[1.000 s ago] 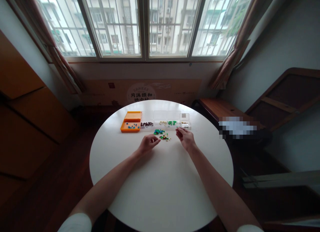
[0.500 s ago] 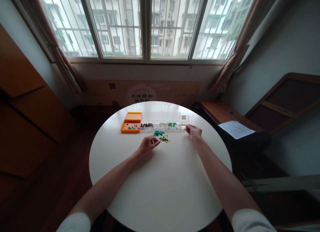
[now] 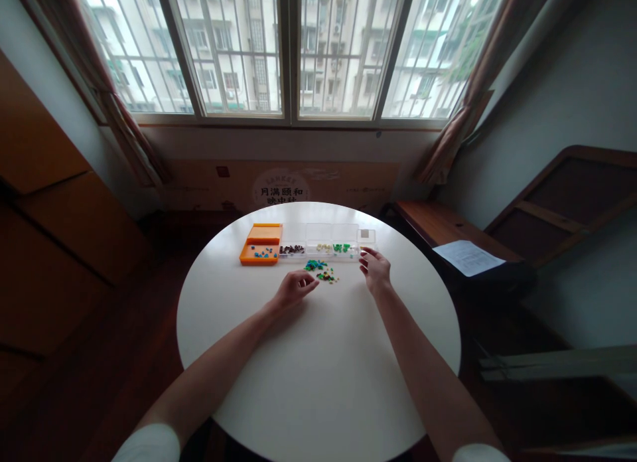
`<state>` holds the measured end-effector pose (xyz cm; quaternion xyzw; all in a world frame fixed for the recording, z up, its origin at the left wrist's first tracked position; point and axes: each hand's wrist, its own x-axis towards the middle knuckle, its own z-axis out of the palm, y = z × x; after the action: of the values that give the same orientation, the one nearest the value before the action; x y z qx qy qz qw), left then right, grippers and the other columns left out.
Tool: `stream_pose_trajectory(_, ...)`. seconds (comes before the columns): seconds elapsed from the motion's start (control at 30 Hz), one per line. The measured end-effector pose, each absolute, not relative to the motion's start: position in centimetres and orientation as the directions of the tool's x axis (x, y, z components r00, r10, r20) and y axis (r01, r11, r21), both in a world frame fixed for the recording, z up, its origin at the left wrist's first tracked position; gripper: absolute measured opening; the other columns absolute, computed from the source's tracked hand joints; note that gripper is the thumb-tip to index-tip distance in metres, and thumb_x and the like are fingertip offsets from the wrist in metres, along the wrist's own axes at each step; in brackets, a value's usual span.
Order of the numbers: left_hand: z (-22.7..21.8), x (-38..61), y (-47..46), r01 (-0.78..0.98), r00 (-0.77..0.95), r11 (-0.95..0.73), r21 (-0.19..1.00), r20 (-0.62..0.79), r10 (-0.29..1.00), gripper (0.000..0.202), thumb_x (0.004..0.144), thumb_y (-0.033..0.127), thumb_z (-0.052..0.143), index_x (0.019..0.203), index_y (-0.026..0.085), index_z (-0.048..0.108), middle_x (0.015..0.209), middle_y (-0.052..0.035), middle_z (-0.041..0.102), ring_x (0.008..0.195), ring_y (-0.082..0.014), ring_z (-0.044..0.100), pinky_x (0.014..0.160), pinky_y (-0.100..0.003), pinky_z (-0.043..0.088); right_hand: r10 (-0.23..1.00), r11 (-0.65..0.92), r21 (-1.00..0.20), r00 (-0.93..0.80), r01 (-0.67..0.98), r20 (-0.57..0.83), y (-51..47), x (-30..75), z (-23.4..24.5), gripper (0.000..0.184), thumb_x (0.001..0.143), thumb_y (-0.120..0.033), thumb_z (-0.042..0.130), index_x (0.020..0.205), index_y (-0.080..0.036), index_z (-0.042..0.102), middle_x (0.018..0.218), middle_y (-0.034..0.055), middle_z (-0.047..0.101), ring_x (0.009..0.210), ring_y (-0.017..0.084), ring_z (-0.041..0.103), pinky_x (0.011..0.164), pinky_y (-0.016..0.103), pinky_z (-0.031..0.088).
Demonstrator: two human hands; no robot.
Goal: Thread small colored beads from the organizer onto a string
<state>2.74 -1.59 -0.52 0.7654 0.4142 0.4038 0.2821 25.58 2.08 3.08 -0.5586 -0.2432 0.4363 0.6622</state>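
My left hand (image 3: 294, 287) rests on the white round table with its fingers curled and the fingertips drawn together beside the loose pieces. Anything between those fingertips is too small to make out. Next to it lie a pile of small blue and green pieces (image 3: 315, 265) and a second pile of yellow, green and dark pieces (image 3: 327, 276). My right hand (image 3: 377, 269) is over the right end of a clear compartment box (image 3: 323, 257), fingers apart, with nothing visible in them. Dark pieces (image 3: 292, 249), pale pieces (image 3: 324, 248) and green pieces (image 3: 343, 248) sit in separate compartments.
At the left end of the row stands an open orange box (image 3: 259, 253) holding several blue pieces. The clear box's raised lids (image 3: 332, 232) stand behind it. A printed sheet (image 3: 468, 257) lies on a wooden bench (image 3: 438, 223) right of the table (image 3: 318, 369).
My right hand has drawn back slightly to the left and toward me from the right end compartment, and its fingers have spread. My left hand stays in place.
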Motion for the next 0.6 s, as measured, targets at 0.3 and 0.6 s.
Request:
stream_pose_trajectory(0.3, -0.2, 2.7, -1.8, 0.419, 0.346, -0.514, 0.749, 0.391, 0.853, 0.031, 0.079, 0.040, 0.056, 0.068, 0.013, 0.065, 0.062, -0.0009, 0.057, 0.053, -0.0067, 0.045, 0.050, -0.018, 0.036, 0.983, 0.121, -0.897, 0.076, 0.424, 0.169, 0.7, 23.7, 0.7, 0.024, 0.064, -0.023, 0.053, 0.080, -0.013, 0.068, 0.079, 0.0068, 0.067, 0.060, 0.014, 0.058, 0.058, 0.027, 0.045)
stream_pose_trajectory(0.6, -0.2, 2.7, -1.8, 0.426, 0.341, -0.503, 0.752, 0.381, 0.859, 0.031, 0.078, 0.041, 0.056, 0.068, 0.013, 0.066, 0.062, -0.0013, 0.058, 0.052, -0.0069, 0.046, 0.050, -0.018, 0.036, 0.974, 0.218, -0.709, -0.108, 0.671, 0.198, -0.1, 24.1, 0.9, 0.022, 0.069, -0.016, 0.053, 0.083, -0.016, 0.070, 0.077, 0.0047, 0.067, 0.060, 0.013, 0.058, 0.063, 0.025, 0.046)
